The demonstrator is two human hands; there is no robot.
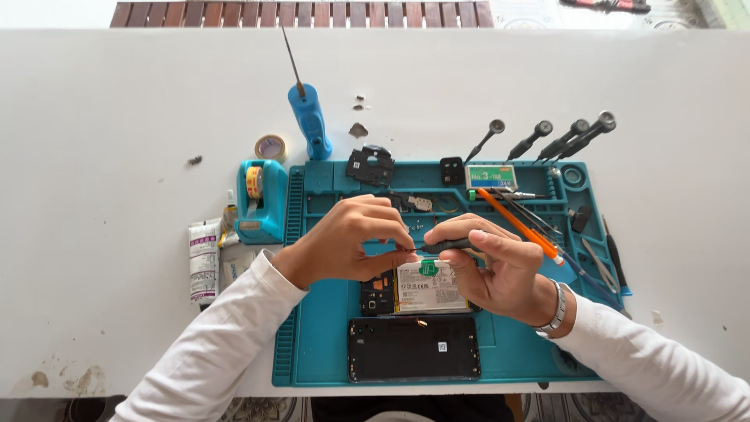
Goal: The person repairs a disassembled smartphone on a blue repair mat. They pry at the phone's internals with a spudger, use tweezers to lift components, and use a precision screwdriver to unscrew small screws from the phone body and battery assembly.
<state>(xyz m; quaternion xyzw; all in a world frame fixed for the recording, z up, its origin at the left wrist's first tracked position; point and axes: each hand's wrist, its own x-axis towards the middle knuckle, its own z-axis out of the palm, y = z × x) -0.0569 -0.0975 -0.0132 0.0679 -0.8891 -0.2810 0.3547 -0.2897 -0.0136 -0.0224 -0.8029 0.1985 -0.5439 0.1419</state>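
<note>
Black panel [413, 348]: nearest us, we saw it lying flat on the teal work mat [320, 344], its long side running left to right.
Opened phone [426, 287]: just beyond the panel, face open, its pale battery showing with a green tab on top; both our hands hovered right over it.
Right hand [496, 266]: our fingers were closed around a small black screwdriver [447, 246], its tip pointing left toward the other hand.
Left hand [351, 242]: our fingertips were pinched together right at the screwdriver's tip; what they held was too small for us to tell.
Orange-handled tool [519, 227]: it lay slanted on the mat, just right of our right hand, among thin tweezers.
Tape dispenser [260, 202]: teal, standing just off the mat's left edge, with tubes beside it.
Small box [491, 177]: on the mat's far edge, right of centre.
Black-handled screwdrivers [547, 139]: four fanned out beyond the mat, far right.
Blue tool [310, 121]: upright with a thin rod, far left of centre on the white table [117, 117].
</note>
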